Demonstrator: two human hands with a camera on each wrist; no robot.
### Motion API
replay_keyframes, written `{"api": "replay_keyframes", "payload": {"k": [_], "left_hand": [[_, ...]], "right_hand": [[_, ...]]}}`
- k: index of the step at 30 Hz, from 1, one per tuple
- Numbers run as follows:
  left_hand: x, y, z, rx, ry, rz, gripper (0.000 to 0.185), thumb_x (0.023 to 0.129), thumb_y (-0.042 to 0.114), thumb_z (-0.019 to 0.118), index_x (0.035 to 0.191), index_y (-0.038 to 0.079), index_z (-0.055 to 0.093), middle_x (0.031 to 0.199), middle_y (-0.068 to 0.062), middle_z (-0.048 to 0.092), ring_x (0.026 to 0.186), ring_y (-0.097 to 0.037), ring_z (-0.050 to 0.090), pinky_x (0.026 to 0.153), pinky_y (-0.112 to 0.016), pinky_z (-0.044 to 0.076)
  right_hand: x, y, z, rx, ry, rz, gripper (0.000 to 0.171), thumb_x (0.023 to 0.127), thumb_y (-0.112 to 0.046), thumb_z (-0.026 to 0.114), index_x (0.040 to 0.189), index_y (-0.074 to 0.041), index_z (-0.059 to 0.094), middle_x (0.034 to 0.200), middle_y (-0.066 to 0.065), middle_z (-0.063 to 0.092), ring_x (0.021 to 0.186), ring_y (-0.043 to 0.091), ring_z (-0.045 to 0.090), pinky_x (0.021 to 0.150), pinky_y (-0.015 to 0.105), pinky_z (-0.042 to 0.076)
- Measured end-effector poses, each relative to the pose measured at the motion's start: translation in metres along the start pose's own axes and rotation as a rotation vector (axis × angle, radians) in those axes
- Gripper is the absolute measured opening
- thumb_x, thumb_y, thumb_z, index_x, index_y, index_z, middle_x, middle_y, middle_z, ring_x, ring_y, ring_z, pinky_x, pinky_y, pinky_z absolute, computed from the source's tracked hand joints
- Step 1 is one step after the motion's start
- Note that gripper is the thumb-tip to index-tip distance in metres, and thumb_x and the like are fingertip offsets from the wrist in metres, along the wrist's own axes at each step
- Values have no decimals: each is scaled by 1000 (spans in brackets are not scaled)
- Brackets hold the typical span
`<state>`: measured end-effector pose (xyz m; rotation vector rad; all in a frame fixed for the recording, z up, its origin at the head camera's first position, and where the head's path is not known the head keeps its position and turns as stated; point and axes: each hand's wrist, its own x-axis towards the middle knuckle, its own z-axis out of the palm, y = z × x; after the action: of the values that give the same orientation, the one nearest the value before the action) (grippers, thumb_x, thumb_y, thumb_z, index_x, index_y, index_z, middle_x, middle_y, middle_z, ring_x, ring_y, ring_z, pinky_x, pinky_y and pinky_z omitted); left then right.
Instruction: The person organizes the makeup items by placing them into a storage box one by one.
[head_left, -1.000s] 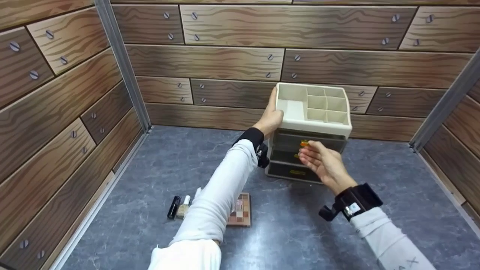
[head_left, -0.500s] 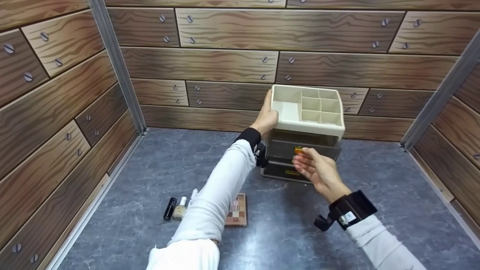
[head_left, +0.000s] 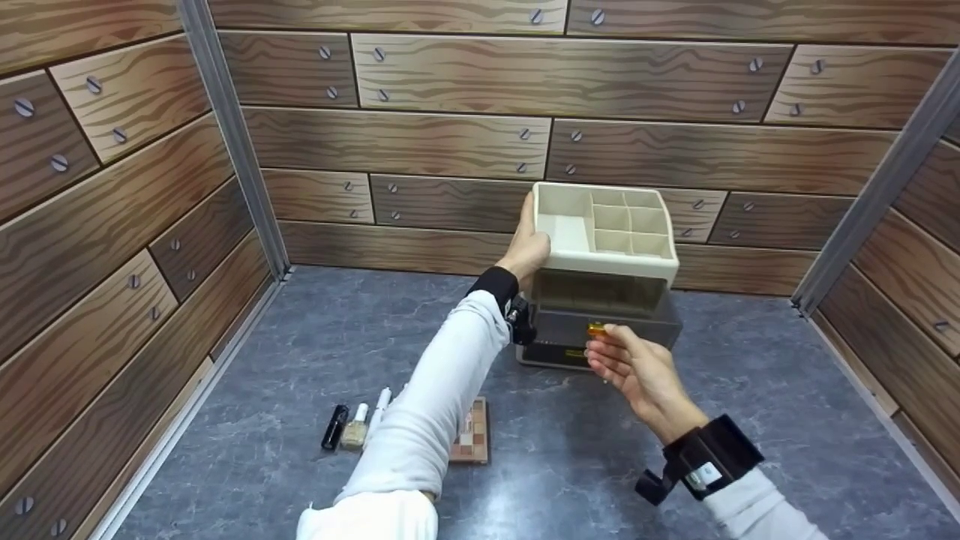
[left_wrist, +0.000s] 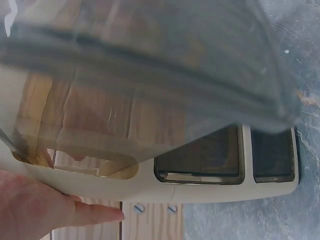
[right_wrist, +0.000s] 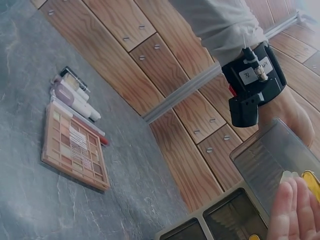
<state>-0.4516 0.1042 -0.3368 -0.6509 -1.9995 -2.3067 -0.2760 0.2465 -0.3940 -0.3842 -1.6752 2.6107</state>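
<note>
Since the earlier frame the top drawer has slid further out of the organizer toward you. At lower centre, your right hand pinches the drawer's orange handle, fingers curled round it. Lower left on the floor lie the eyeshadow palette and small bottles. Beyond, mid-frame, your left hand grips the cream organizer's left side, steadying it before the wooden wall.
</note>
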Motion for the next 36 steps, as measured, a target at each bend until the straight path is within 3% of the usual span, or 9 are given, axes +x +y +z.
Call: {"api": "replay_keyframes", "payload": {"k": [11, 18, 22, 28, 32, 36], "left_hand": [[-2, -1, 0, -41, 24, -18, 90, 75, -21, 29, 154, 14, 5, 157, -14, 16, 128, -38, 33, 97, -31, 36], [-2, 1, 0, -70, -16, -55, 93, 75, -22, 30, 154, 17, 1, 157, -13, 14, 127, -38, 34, 100, -39, 39], [-3, 3, -4, -11, -37, -109, 94, 77, -21, 31, 154, 20, -2, 159, -8, 7, 134, -32, 26, 102, -33, 34], [-2, 6, -5, 33, -64, -146, 92, 78, -19, 33, 154, 19, -4, 158, -10, 8, 133, -31, 28, 104, -35, 35], [-1, 6, -5, 30, -70, -144, 89, 79, -19, 33, 153, 15, -2, 156, -14, 13, 133, -32, 28, 108, -34, 30], [-1, 4, -4, 0, -75, -133, 87, 78, -20, 33, 153, 12, 4, 148, -21, 24, 126, -36, 35, 99, -34, 39]], "right_hand": [[-8, 4, 2, 10, -10, 0, 16, 90, -20, 66, 85, -6, 71, 79, 8, 72, 75, 19, 70, 74, 28, 58], [-12, 5, 0, 15, -9, -7, 16, 90, -20, 66, 84, -6, 71, 79, 7, 72, 75, 19, 70, 75, 28, 57], [-14, 7, -2, -1, -11, -9, 16, 90, -21, 67, 85, -6, 71, 79, 7, 72, 75, 18, 70, 74, 28, 57], [-20, 9, -5, -2, -12, -22, 16, 90, -19, 65, 87, -4, 71, 78, 8, 71, 73, 19, 70, 72, 28, 58], [-25, 12, -7, 2, -4, -25, 16, 92, -17, 63, 86, -4, 70, 77, 8, 71, 72, 19, 70, 70, 28, 58], [-28, 14, -9, 7, -4, -25, 16, 91, -18, 64, 86, -4, 71, 77, 8, 71, 72, 19, 70, 71, 29, 58]]}}
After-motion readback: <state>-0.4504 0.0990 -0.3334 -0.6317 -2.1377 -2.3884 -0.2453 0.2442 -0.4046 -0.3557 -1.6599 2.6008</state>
